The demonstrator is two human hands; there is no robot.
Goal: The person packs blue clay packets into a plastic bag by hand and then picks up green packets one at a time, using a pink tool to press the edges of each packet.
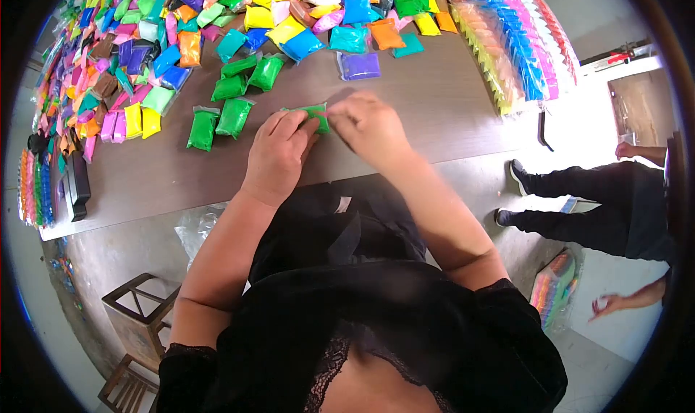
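A small green packet (316, 114) in clear wrapping is in my left hand (277, 151), whose fingers are closed around its left end. My right hand (369, 129) is at the packet's right end with thumb and fingers pinched together. What the pinch holds, if anything, is too small to make out. To the left of my hands, more green packets (234, 117) lie on the brown table (427, 98), in a loose group. A purple packet (359, 66) lies flat beyond my right hand.
A heap of many-coloured packets (286, 29) covers the table's far side and left. Long bagged rows of packets (517, 47) stand at the right edge. A person in dark trousers (579, 203) is to the right. A wooden stool (141, 304) stands at lower left.
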